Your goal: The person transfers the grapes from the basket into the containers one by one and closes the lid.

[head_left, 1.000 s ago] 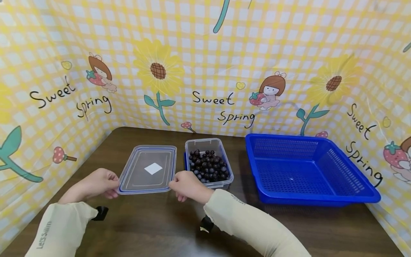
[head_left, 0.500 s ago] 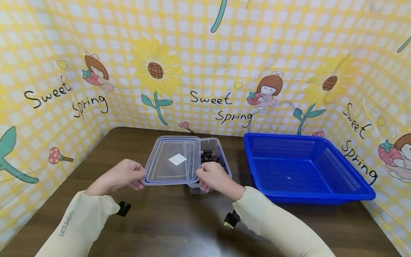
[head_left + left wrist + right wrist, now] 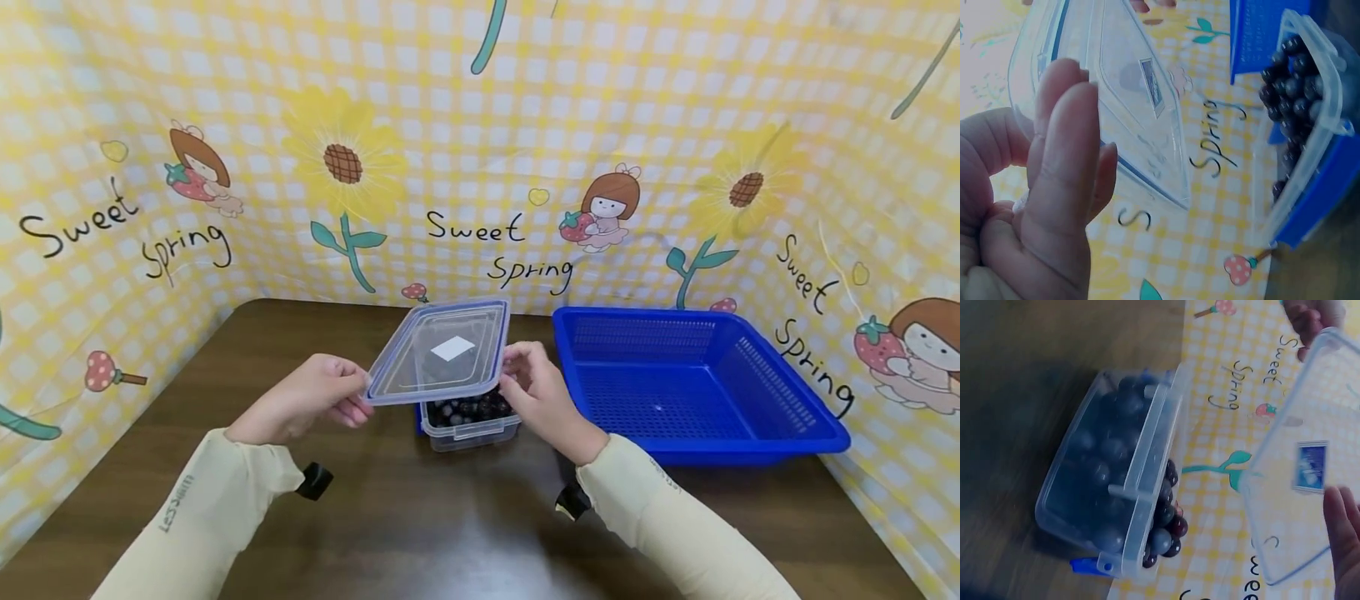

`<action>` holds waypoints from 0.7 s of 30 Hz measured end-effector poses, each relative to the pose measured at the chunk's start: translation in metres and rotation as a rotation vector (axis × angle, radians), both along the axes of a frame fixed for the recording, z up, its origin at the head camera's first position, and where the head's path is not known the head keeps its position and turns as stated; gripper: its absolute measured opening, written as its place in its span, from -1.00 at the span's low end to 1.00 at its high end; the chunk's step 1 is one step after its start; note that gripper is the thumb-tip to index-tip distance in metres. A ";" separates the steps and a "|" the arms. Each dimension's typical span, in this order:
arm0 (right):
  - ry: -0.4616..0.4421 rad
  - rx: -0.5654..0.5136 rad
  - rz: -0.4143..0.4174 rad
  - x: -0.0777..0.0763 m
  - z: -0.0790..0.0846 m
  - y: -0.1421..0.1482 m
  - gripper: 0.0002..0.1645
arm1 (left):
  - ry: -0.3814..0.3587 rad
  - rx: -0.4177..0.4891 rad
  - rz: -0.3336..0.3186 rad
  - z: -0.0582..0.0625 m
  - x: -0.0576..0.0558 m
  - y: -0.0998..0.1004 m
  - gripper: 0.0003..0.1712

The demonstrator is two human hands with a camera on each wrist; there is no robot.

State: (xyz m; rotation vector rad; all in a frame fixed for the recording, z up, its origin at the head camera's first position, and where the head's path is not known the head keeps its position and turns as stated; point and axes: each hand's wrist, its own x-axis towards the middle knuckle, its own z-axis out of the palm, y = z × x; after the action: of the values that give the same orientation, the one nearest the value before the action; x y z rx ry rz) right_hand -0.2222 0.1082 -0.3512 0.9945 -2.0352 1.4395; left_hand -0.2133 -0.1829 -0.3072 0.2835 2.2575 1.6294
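Note:
A clear plastic lid [image 3: 401,371] with a blue seal and a white square label hangs tilted over a clear plastic box [image 3: 472,435], its right side higher. My left hand [image 3: 311,396] pinches the lid's near left corner between thumb and fingers. At its right edge my right hand [image 3: 547,400] holds the lid, fingers curled at the rim; the right wrist view shows fingertips [image 3: 1338,512] against it. Dark round berries [image 3: 1297,94] fill much of the box, partly hidden by the lid in the head view. The lid and box stand apart at the near side.
A large blue perforated basket [image 3: 697,450] stands on the brown table [image 3: 375,517] to the right of the box. Something blue [image 3: 1329,194] lies against the box's left side. A yellow checked cloth [image 3: 450,125] with printed flowers walls the back and sides.
Both hands have carried the lid rightward, from left of the box to above it. Its right side has tilted up, and the right hand's fingers have shifted along the right edge.

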 end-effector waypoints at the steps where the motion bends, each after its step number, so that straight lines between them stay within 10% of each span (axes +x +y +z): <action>1: 0.090 0.005 -0.038 -0.003 -0.002 0.001 -0.72 | 0.003 0.008 -0.004 0.001 0.000 0.001 -0.72; 8: 0.614 0.001 -0.333 -0.022 0.000 0.009 -0.61 | 0.013 0.036 -0.012 0.017 0.005 0.010 -0.70; 15: 0.752 -0.104 -0.306 -0.033 -0.001 0.007 -0.71 | 0.055 0.025 -0.020 0.029 0.008 0.011 -0.72; 21: 0.719 -0.218 -0.294 -0.033 0.003 0.003 -0.62 | 0.134 0.253 0.133 0.022 0.009 0.021 -0.77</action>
State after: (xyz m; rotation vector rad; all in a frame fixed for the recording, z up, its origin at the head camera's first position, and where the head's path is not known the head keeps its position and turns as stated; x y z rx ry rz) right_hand -0.2556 0.1115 -0.3479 0.8993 -1.3933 0.9356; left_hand -0.2044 -0.1624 -0.2850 0.3192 2.2056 2.0262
